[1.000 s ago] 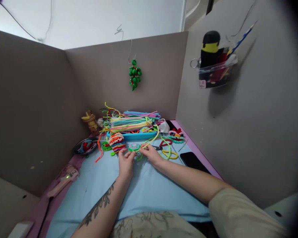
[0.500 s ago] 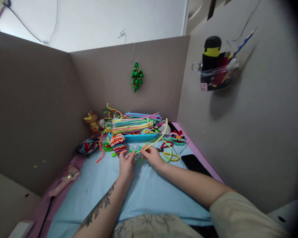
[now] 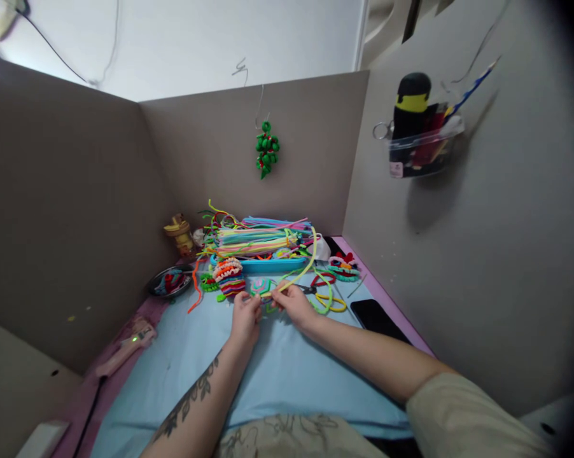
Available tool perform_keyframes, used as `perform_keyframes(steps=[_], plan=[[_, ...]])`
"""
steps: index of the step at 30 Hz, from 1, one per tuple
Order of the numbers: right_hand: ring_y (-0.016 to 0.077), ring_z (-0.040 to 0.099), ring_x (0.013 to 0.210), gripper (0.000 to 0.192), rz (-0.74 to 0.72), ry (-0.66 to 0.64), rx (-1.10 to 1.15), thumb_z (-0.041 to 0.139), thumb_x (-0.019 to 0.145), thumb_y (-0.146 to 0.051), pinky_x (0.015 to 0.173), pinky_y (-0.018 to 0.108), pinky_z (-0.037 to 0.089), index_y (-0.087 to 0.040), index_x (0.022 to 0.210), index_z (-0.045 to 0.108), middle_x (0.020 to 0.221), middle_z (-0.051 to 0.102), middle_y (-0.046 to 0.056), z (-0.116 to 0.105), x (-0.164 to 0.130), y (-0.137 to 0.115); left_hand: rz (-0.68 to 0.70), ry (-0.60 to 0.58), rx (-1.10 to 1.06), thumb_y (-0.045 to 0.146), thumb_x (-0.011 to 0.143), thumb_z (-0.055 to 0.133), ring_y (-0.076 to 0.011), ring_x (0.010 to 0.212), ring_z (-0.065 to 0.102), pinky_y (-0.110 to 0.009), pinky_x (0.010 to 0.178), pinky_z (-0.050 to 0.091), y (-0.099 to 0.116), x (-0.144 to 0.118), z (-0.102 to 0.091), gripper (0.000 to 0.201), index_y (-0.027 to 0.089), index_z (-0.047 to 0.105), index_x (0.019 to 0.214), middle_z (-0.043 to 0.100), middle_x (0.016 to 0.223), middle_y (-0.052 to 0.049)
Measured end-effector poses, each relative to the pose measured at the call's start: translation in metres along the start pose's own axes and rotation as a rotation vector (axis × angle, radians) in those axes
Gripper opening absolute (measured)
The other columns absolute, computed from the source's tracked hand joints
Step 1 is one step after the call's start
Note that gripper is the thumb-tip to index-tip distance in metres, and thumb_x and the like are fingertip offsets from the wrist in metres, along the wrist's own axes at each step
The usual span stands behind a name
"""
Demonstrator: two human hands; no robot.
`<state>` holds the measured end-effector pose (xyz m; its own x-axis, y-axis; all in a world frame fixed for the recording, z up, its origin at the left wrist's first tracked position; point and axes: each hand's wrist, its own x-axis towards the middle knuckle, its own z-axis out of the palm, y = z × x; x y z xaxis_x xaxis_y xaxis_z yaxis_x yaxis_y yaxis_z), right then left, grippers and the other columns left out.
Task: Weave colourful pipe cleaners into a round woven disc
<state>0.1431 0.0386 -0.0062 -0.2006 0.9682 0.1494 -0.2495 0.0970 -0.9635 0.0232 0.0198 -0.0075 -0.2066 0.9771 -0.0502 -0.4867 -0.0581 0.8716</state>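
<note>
A pale yellow pipe cleaner (image 3: 312, 256) runs between my two hands, its long free end arching up to the right. My left hand (image 3: 245, 316) pinches it near one end. Close beside, my right hand (image 3: 295, 305) grips it between thumb and fingers. Just behind the fingertips lies a pink and green coiled piece (image 3: 260, 286), partly covered by the hands. Left of it is a striped multicoloured piece (image 3: 232, 287) with ruffled peach and orange rows. Yellow-and-red-handled scissors (image 3: 332, 304) lie right of my right hand, beside a light green pipe cleaner (image 3: 329, 289).
Bundled pipe cleaners (image 3: 253, 240) lie at the back around a blue tray (image 3: 268, 265). A phone (image 3: 377, 320) is at the right, a pink glue gun (image 3: 127, 346) and a bowl (image 3: 156, 292) at the left. Grey partitions (image 3: 310, 140) enclose the blue-covered table (image 3: 287, 381).
The yellow pipe cleaner's free end has swung slightly left and more upright. Both hands stay close together at nearly the same spot. The camera view has shifted a little.
</note>
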Motion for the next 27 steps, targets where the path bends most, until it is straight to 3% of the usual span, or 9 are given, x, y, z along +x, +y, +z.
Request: perform_keyframes(steps=[8, 16, 21, 27], plan=[[0.0073, 0.039, 0.040, 0.027, -0.012, 0.005, 0.082, 0.064, 0.067, -0.039, 0.043, 0.021, 0.027, -0.020, 0.067, 0.044, 0.045, 0.049, -0.008, -0.001, 0.000, -0.006, -0.093, -0.070, -0.022, 0.024, 0.058, 0.070, -0.0019, 0.032, 0.022, -0.017, 0.036, 0.011, 0.007, -0.001, 0.000, 0.043, 0.023, 0.033, 0.082, 0.029, 0.046, 0.013], [0.0085, 0.040, 0.043, 0.028, 0.008, 0.132, 0.024, 0.067, 0.062, -0.039, 0.045, 0.022, 0.027, -0.018, 0.063, 0.048, 0.046, 0.048, -0.007, -0.007, 0.008, -0.012, -0.101, -0.081, -0.015, 0.024, 0.058, 0.070, -0.0012, 0.032, 0.023, -0.016, 0.036, 0.011, 0.006, 0.000, -0.002, 0.044, 0.024, 0.033, 0.082, 0.033, 0.048, 0.012], [0.0135, 0.050, 0.067, 0.025, -0.100, 0.236, -0.097, 0.067, 0.062, -0.039, 0.067, 0.026, 0.039, -0.017, 0.067, 0.056, 0.066, 0.055, -0.002, -0.013, 0.012, -0.003, -0.093, -0.053, -0.026, 0.026, 0.057, 0.071, -0.0010, 0.032, 0.024, -0.016, 0.037, 0.012, 0.004, 0.001, -0.003, 0.045, 0.023, 0.033, 0.082, 0.032, 0.049, 0.013], [0.0212, 0.051, 0.099, 0.023, -0.105, 0.197, -0.255, 0.068, 0.063, -0.041, 0.092, 0.036, 0.034, -0.020, 0.072, 0.065, 0.097, 0.058, 0.005, -0.015, 0.011, 0.005, -0.080, -0.019, -0.022, 0.028, 0.058, 0.072, -0.0015, 0.033, 0.027, -0.016, 0.036, 0.013, -0.001, 0.001, -0.004, 0.046, 0.023, 0.034, 0.083, 0.036, 0.050, 0.012]])
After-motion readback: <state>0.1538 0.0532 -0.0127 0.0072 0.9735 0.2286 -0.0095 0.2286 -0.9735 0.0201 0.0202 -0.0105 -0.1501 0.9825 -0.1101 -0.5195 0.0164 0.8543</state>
